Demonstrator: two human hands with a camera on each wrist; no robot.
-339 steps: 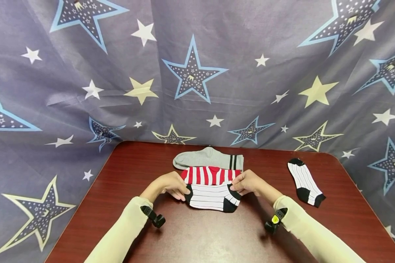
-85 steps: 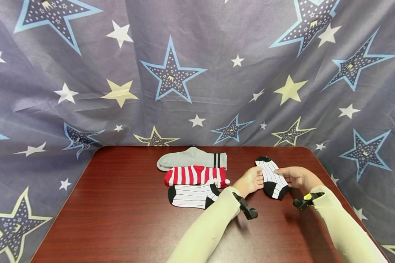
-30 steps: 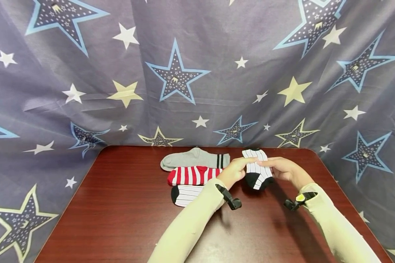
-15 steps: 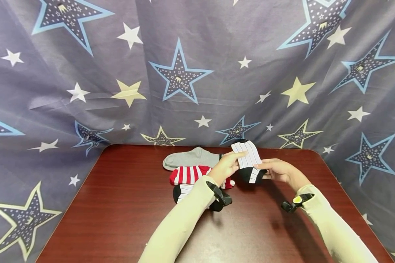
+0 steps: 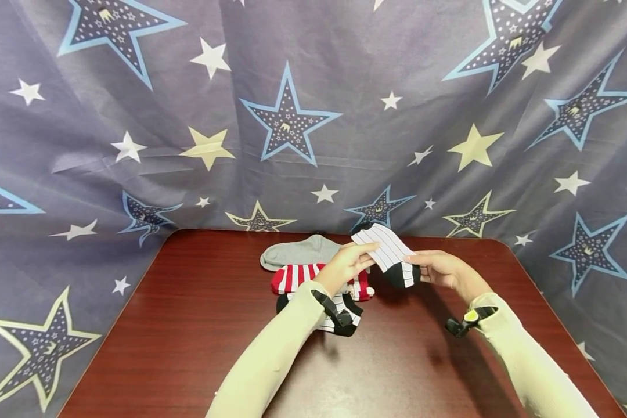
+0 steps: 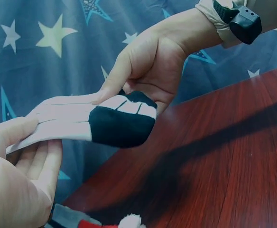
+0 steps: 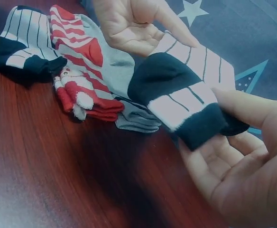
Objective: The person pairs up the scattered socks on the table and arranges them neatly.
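A white sock [image 5: 389, 248] with thin black stripes and black toe, heel and cuff is held up above the table between both hands. My left hand [image 5: 346, 266] pinches it near the toe end, thumb on top and fingers underneath. My right hand [image 5: 444, 270] pinches the cuff end, as the right wrist view shows, with the black heel [image 7: 162, 78] just beyond the fingers. Below the left forearm lies a matching striped sock [image 5: 349, 316], partly covered by the sleeve. Behind it are red-and-white striped socks [image 5: 299, 277], partly hidden by the left hand.
Grey socks [image 5: 298, 253] lie flat at the back of the brown wooden table [image 5: 177, 325], behind the red-and-white ones. A star-patterned cloth [image 5: 324, 128] hangs right behind the table's far edge.
Earlier the striped sock lay at the table's right side. Both hands have picked it up and moved it left and up, and it has turned, toe end toward the left.
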